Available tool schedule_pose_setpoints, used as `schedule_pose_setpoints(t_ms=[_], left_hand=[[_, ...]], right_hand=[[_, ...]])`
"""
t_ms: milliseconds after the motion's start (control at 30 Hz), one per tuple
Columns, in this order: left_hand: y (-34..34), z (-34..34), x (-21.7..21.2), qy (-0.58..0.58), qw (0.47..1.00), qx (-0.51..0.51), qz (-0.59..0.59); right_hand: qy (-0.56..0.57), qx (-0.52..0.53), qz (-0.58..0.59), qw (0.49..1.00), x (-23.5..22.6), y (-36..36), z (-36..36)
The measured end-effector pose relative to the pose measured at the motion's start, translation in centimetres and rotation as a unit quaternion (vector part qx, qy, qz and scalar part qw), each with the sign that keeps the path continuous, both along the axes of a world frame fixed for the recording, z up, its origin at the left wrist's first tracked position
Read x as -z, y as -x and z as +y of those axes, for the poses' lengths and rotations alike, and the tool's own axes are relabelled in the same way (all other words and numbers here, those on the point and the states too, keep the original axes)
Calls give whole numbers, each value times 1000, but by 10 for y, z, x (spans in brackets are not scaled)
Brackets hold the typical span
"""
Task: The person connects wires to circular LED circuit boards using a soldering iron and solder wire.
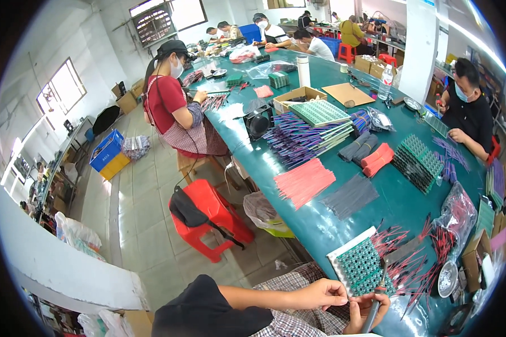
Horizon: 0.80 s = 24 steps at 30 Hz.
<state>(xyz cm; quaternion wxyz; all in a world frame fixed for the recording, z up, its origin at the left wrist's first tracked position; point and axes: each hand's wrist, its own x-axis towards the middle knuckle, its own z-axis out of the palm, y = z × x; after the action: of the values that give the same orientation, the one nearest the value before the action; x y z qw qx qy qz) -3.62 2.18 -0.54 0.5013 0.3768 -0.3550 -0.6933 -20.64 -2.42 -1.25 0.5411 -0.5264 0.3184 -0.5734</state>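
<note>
Low in the head view, my left hand (325, 294) pinches thumb and finger together; whatever it holds is too small to make out. Close to its right, my right hand (370, 309) is closed around what looks like a soldering iron (371, 319), with a grey handle, an orange collar and a thin tip pointing up. The fingertips of both hands nearly meet at the table's near edge. Just beyond them lies a panel of small green circuit boards (361, 261) on a white base. Red and black wires (413, 268) spread from its right side, with a flat grey strip (403, 250) across them.
On the green table (298, 216) lie pink tubes (305, 182), black tubes (351, 195), stacked green boards (417, 163) and purple wire bundles (298, 137). A small round dish (447, 279) sits at right. A red stool (208, 216) stands at left. Co-workers sit around the table.
</note>
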Motion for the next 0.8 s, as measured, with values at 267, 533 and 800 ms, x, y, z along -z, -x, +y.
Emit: schedule_pose_setpoints(t_ms=[267, 533, 800], left_hand=[[-8, 0, -1, 0, 999, 34, -31], [-12, -1, 0, 45, 993, 44, -99], [-42, 11, -50, 147, 940, 49, -303]], right_hand=[[75, -35, 100, 992, 6, 18, -9], [56, -58, 93, 992, 20, 33, -18], [158, -81, 158, 971, -37, 23, -5]])
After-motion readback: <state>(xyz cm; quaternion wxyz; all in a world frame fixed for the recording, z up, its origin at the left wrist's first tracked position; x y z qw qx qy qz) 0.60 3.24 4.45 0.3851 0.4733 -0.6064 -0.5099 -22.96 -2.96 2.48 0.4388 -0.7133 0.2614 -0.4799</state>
